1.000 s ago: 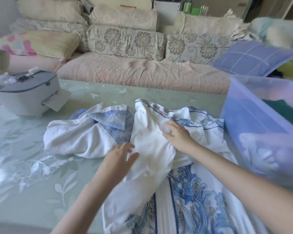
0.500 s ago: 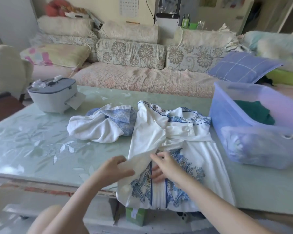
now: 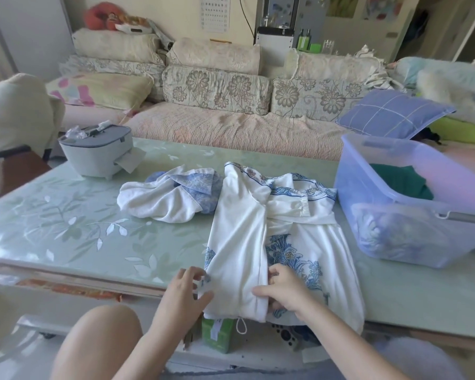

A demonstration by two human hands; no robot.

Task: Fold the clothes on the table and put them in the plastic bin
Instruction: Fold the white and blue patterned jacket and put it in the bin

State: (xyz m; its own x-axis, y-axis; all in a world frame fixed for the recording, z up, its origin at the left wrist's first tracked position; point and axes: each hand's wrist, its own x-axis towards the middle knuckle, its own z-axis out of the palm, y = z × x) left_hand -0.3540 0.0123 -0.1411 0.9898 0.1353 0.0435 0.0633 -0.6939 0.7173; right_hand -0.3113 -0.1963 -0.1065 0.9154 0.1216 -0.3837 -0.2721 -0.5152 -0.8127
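Dress [image 3: 239, 242] on table [image 3: 66, 229], near edge — L hand [image 3: 185, 294] and R hand [image 3: 285, 292] pinch the folded panel's hem corners, fingers clamped on cloth, prob. to square the fold — plastic bin [image 3: 381, 242] at right.

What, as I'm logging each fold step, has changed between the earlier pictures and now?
Both hands came down the white dress from its chest to the near hem. The left hand now pinches its left edge; the right hand grips the long white flap, now folded lengthwise over the middle. The crumpled garment, plastic bin and grey box stayed put.
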